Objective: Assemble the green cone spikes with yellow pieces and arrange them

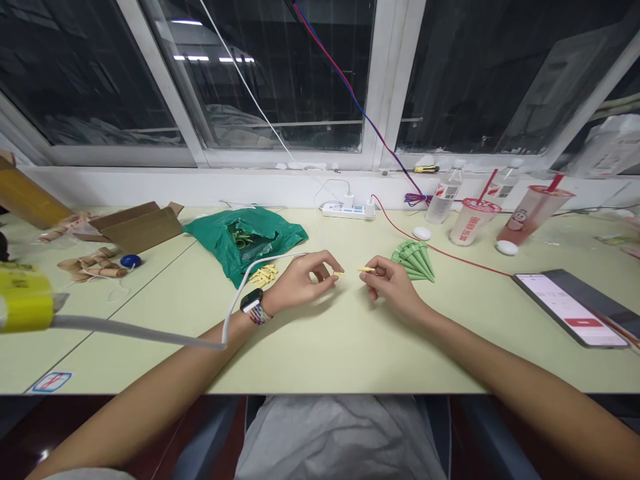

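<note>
Between the fingertips of my left hand (pixel 305 280) is a small yellow piece (pixel 339 273), mostly covered by the fingers. My right hand (pixel 393 287) pinches a thin yellow peg (pixel 367 269) that points left toward it; a gap separates the two pieces. Left of my left hand lies a pile of yellow pegs (pixel 263 275) on the table. Behind them is an open green plastic bag (pixel 245 240) with green parts inside. Just beyond my right hand, several green cone-shaped pieces (pixel 414 260) lie fanned out together.
A grey cable (pixel 150 335) crosses above my left forearm. A phone (pixel 570 310) lies at the right, with drink cups (pixel 473 223) and bottles (pixel 444 195) behind. A power strip (pixel 349 211) sits by the window; wooden toys (pixel 95 265) and a cardboard box (pixel 143 229) stand left.
</note>
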Tool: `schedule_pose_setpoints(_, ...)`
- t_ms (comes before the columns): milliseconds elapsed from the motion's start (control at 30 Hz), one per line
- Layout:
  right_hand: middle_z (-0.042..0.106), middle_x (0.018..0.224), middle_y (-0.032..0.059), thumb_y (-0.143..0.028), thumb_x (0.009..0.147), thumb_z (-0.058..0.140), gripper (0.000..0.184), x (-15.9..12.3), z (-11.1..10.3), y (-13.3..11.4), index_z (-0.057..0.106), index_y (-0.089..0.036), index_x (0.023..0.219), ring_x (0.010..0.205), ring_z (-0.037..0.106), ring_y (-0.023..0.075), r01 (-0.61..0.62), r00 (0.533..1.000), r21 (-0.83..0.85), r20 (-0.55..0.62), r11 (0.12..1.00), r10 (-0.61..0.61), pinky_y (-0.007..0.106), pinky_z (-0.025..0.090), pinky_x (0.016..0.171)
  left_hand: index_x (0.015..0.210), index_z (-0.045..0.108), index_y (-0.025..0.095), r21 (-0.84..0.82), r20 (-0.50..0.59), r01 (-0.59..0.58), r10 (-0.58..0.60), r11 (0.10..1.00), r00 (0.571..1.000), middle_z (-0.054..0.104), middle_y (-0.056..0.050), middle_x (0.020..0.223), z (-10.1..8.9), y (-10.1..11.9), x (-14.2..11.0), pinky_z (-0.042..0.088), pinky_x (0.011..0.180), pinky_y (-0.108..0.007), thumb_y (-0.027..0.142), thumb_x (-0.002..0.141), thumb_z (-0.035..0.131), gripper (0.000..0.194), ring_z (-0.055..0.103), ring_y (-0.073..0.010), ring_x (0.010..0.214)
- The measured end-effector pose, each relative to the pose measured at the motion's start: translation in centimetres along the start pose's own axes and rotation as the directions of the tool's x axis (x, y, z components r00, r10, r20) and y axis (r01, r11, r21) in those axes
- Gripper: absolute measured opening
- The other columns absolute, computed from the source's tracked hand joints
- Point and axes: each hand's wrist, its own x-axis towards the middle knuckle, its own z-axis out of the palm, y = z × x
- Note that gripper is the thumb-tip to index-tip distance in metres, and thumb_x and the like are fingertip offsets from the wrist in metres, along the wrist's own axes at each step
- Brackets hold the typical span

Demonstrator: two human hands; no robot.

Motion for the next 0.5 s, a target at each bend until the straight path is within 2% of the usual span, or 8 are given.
schedule_pose_setpoints(100,0.056,0.063,-0.0054,-0.044,0.083,0.077,0.031,0.0,0.0,0.1,0.057,-0.021,0.082,0.05,0.055,0.0108,0.002,1.0,0.005,0.007,1.0,-0.002,0.024,0.042,0.051,0.097,0.069,0.02,0.097,0.035,-0.053,0.049,0.994,0.998,0.069,-0.001,0.084,-0.9,-0.5,0.2,0.049,0.065,-0.024,0.025,0.093,0.063,0.009,0.064,-0.0111,0.067)
schedule_pose_setpoints(233,0.055,0.064,-0.0055,-0.044,0.083,0.077,0.031,-0.1,0.1,0.0,0.057,-0.021,0.081,0.051,0.055,0.0107,-0.003,1.0,0.0,0.014,1.0,0.003,0.024,0.043,0.051,0.1,0.073,0.021,0.275,0.109,-0.121,0.094,0.954,0.99,0.069,-0.003,0.09,-2.7,-1.1,0.5,0.047,0.07,-0.028,0.028,0.096,0.058,0.017,0.061,-0.0124,0.068)
schedule_pose_setpoints(367,0.055,0.066,-0.0052,-0.046,0.083,0.076,0.032,-0.2,0.1,-0.1,0.057,-0.021,0.081,0.051,0.055,0.0109,-0.008,1.0,-0.008,0.022,1.0,0.008,0.025,0.044,0.051,0.107,0.076,0.023,0.469,0.213,-0.139,0.041,0.872,0.976,0.069,-0.005,0.095,-4.4,-1.8,0.6,0.044,0.07,-0.03,0.027,0.099,0.048,0.03,0.062,-0.0142,0.07)
schedule_pose_setpoints(500,0.055,0.065,-0.0049,-0.046,0.084,0.075,0.032,-0.3,0.1,0.0,0.057,-0.021,0.082,0.052,0.055,0.0112,-0.005,0.999,-0.018,0.043,1.0,0.006,0.025,0.045,0.05,0.109,0.076,0.024,0.592,0.258,-0.129,-0.035,0.796,0.965,0.072,-0.006,0.094,-5.4,-2.7,0.6,0.04,0.068,-0.031,0.027,0.095,0.051,0.029,0.064,-0.0184,0.075)
